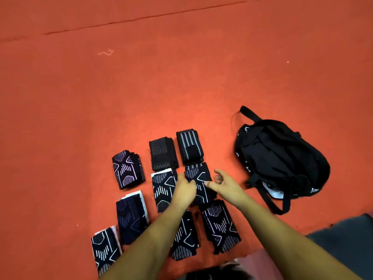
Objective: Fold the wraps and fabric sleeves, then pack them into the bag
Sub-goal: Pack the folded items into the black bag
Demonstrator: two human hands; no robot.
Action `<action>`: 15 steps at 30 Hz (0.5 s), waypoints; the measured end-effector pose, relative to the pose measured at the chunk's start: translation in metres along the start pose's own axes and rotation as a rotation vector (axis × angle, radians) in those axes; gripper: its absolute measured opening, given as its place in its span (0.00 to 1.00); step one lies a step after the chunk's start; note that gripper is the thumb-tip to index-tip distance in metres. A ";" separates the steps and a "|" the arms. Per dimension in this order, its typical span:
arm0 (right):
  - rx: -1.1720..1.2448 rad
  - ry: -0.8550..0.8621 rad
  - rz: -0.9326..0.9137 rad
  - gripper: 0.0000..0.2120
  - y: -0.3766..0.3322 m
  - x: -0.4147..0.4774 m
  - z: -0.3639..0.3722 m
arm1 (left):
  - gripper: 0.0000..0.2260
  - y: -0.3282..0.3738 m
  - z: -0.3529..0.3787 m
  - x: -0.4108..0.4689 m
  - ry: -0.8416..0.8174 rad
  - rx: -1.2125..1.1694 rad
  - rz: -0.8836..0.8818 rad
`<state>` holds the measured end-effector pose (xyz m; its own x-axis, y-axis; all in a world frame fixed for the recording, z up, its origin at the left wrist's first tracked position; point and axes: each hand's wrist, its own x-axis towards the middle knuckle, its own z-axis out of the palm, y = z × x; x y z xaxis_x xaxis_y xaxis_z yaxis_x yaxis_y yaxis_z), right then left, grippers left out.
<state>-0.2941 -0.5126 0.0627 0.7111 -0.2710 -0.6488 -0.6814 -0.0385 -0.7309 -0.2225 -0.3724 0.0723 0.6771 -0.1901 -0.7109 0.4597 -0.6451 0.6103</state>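
Several folded dark sleeves with white line patterns lie in rows on the red floor. One folded sleeve (198,179) lies in the middle of them. My left hand (184,190) grips its left edge with curled fingers. My right hand (224,183) hovers over its right edge, fingers loosely spread, the fingertip touching the fabric. Two folded striped wraps (163,153) (189,147) sit just beyond. A black backpack (282,158) lies to the right, its straps trailing toward me.
Other folded sleeves lie at the left (128,168), at the lower left (132,216) (105,247) and near me (221,225). Wide red floor (181,77) stretches beyond. A dark grey object (347,235) sits at the lower right corner.
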 end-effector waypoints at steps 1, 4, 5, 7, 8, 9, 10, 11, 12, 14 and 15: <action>0.010 -0.043 0.005 0.29 0.002 0.007 0.002 | 0.14 0.000 0.005 0.007 0.002 -0.010 -0.027; 0.010 -0.137 0.016 0.29 0.012 0.028 0.005 | 0.16 0.002 0.018 0.026 0.016 -0.038 -0.117; -0.010 -0.147 0.000 0.27 0.016 0.035 0.005 | 0.18 0.003 0.021 0.033 0.030 -0.037 -0.149; -0.019 -0.172 -0.009 0.24 0.032 0.052 0.003 | 0.21 0.003 0.028 0.044 0.074 0.002 -0.195; -0.004 -0.174 0.009 0.22 0.034 0.057 0.003 | 0.22 0.002 0.031 0.049 0.097 0.020 -0.209; 0.021 -0.170 0.024 0.21 0.035 0.061 0.002 | 0.24 0.003 0.033 0.051 0.100 0.015 -0.228; 0.060 -0.165 0.049 0.20 0.034 0.064 0.001 | 0.26 0.002 0.036 0.054 0.095 -0.010 -0.244; 0.086 -0.151 0.068 0.18 0.035 0.069 0.000 | 0.27 0.003 0.039 0.055 0.084 -0.059 -0.263; 0.100 -0.143 0.097 0.14 0.034 0.072 -0.002 | 0.29 0.003 0.042 0.057 0.073 -0.127 -0.280; 0.126 -0.163 0.120 0.08 0.037 0.079 -0.007 | 0.38 0.001 0.050 0.066 0.065 -0.307 -0.335; 0.141 -0.179 0.130 0.09 0.040 0.082 -0.007 | 0.42 -0.006 0.055 0.073 0.085 -0.383 -0.356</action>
<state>-0.2639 -0.5434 -0.0182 0.6471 -0.0903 -0.7570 -0.7470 0.1231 -0.6533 -0.2069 -0.4231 -0.0025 0.4773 0.0627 -0.8765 0.8361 -0.3391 0.4311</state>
